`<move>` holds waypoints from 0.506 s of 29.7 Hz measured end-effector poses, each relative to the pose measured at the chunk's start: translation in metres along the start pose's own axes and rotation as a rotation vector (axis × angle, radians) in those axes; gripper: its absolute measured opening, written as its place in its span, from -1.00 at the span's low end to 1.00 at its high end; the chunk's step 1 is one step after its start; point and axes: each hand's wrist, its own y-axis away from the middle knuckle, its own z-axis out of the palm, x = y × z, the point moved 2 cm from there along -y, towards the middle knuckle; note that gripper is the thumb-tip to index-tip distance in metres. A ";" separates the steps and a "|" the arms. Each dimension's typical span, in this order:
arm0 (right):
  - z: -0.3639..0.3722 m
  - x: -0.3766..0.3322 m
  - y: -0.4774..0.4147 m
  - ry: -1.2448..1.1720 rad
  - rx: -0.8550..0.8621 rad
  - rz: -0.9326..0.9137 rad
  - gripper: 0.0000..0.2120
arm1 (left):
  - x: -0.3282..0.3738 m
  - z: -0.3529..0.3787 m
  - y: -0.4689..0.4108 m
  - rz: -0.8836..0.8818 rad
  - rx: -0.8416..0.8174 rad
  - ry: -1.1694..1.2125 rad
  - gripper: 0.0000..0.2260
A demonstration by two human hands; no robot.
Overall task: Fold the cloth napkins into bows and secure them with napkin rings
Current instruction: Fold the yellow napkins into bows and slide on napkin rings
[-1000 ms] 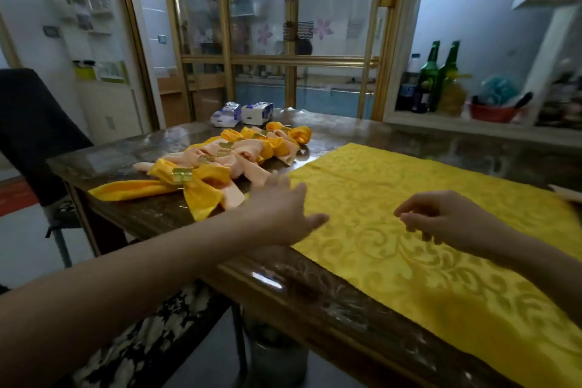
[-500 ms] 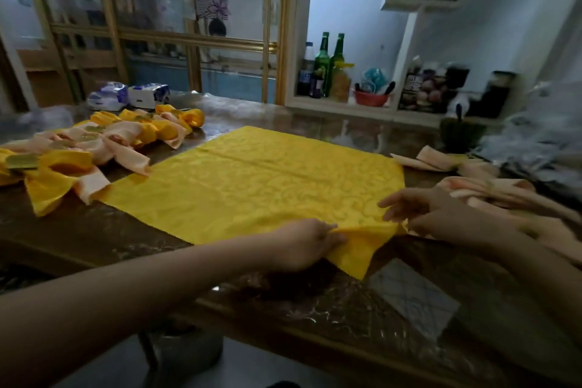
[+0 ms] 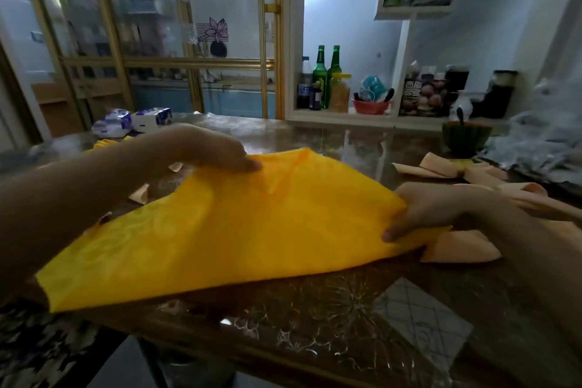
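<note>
Fabric takes up the middle of the desk (image 3: 318, 312): the yellow napkin (image 3: 239, 239) stretches between both hands, its near edge along the desk's front and its far part raised. The left hand (image 3: 204, 148) sits at the napkin's far edge, its grip closed on the cloth there, with the fingertips (image 3: 252, 164) curled down over the edge. The right hand (image 3: 437, 211) is at the napkin's right corner, and its grip clasps that corner, the thumb on top and the fingers beneath the cloth. Just right of the napkin, partly under the right wrist, lie loose peach napkins (image 3: 463, 247). Beyond them, further right of the napkin, rests a peach bow (image 3: 441, 167). Past the napkin's far left side sit two tissue packs (image 3: 135, 120), and behind the napkin two green bottles (image 3: 327, 72) stand on a shelf.
</note>
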 end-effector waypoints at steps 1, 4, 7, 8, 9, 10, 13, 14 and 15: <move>-0.001 -0.004 -0.010 -0.002 0.079 0.004 -0.63 | 0.005 -0.004 -0.005 -0.013 0.132 -0.042 -0.66; 0.005 -0.026 -0.031 0.211 0.580 0.018 -0.49 | 0.018 0.006 -0.021 -0.096 0.613 -0.181 -0.64; 0.036 -0.042 -0.055 0.297 0.640 -0.188 -0.47 | 0.026 0.044 -0.030 -0.069 0.536 -0.106 -0.39; 0.050 -0.047 -0.054 0.202 0.509 -0.255 -0.48 | 0.030 0.057 -0.021 -0.004 0.438 -0.116 -0.39; 0.060 -0.050 -0.055 0.116 0.388 -0.292 -0.48 | 0.031 0.070 -0.010 0.061 0.350 -0.113 -0.39; 0.069 -0.051 -0.057 0.081 0.276 -0.311 -0.45 | 0.031 0.082 0.000 0.095 0.245 -0.067 -0.39; 0.071 -0.050 -0.056 -0.021 0.100 -0.294 -0.35 | 0.013 0.103 0.021 0.146 -0.013 0.038 -0.38; 0.067 -0.049 -0.055 -0.072 0.037 -0.273 -0.37 | 0.006 0.106 0.025 0.177 -0.015 0.032 -0.41; 0.063 -0.044 -0.052 -0.083 -0.022 -0.255 -0.37 | 0.002 0.105 0.026 0.207 0.013 0.036 -0.46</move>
